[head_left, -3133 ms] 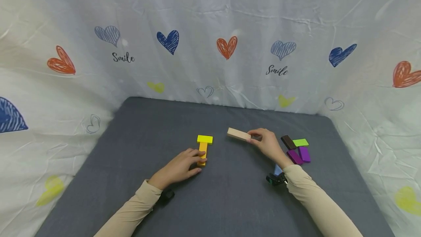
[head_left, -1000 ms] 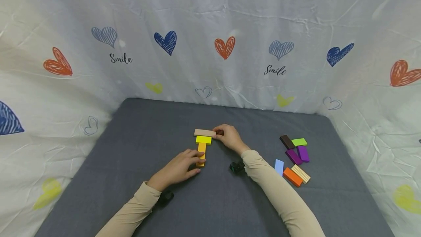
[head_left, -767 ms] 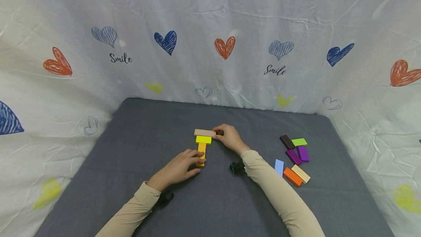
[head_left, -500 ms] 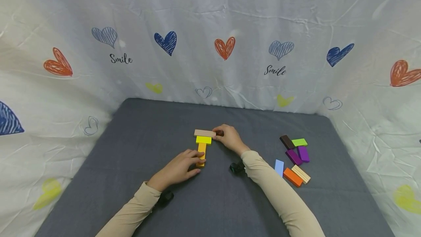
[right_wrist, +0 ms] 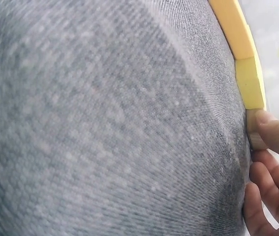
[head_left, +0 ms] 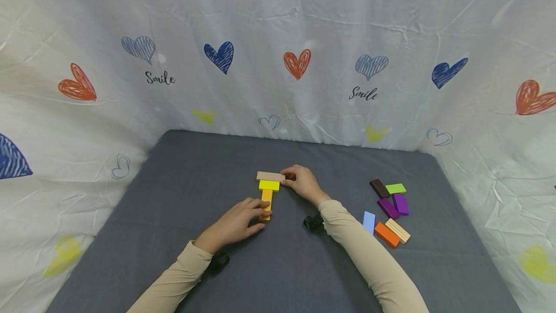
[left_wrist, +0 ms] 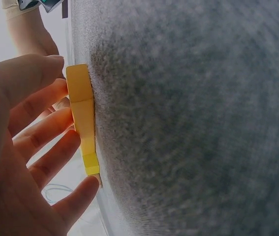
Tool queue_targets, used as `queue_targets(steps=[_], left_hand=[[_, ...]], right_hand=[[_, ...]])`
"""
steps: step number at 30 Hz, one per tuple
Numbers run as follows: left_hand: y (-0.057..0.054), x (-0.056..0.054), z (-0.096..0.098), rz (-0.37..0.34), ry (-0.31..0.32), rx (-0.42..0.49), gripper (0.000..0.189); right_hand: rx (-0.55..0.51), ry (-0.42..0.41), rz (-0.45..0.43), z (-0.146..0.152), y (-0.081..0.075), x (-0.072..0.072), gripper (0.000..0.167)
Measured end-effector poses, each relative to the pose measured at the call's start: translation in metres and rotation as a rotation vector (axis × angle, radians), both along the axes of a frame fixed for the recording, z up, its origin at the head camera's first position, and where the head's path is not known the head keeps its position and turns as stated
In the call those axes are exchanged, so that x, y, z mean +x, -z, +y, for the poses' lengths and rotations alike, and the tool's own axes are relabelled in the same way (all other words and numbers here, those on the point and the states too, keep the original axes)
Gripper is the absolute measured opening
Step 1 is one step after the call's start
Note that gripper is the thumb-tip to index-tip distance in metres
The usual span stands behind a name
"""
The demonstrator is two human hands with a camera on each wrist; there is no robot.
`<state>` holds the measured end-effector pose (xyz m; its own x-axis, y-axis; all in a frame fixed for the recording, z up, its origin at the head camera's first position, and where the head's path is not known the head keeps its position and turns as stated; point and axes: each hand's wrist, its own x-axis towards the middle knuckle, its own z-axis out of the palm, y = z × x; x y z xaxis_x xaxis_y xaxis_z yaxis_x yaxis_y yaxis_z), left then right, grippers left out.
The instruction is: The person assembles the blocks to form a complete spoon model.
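A flat amber block (head_left: 267, 195) lies lengthwise on the dark grey cloth, with a short yellow block (head_left: 269, 186) set crosswise at its far end. Beyond the yellow one, a longer plain wooden block (head_left: 269, 176) lies crosswise against it. My right hand (head_left: 305, 185) pinches the wooden block's right end between thumb and fingers; in the right wrist view the thumb is on the wooden block (right_wrist: 255, 140). My left hand (head_left: 232, 221) rests its loosely spread fingertips on the amber block (left_wrist: 82, 118), thumb apart from it toward the near end.
On the right lie loose blocks: dark brown (head_left: 380, 188), lime green (head_left: 396, 188), dark magenta (head_left: 388, 207), purple (head_left: 400, 204), light blue (head_left: 368, 221), orange (head_left: 387, 234) and striped wood (head_left: 397, 231). A white curtain with hearts (head_left: 297, 64) hangs behind the table.
Since the oldest frame, my right hand has carried the wooden block left and laid it against the yellow block. Over the last second both hands have stayed still.
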<state>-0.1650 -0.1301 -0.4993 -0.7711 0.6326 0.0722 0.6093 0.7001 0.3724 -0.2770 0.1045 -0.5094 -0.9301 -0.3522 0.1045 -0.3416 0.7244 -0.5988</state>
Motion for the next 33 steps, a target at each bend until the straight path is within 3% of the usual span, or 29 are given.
queue_targets(steps=[33], left_hand=[[0.0012,0.0006,0.0,0.027,0.001,0.018,0.037]], right_hand=[[-0.018,-0.003,-0.013,0.0007,-0.0016,0.0028,0.035]])
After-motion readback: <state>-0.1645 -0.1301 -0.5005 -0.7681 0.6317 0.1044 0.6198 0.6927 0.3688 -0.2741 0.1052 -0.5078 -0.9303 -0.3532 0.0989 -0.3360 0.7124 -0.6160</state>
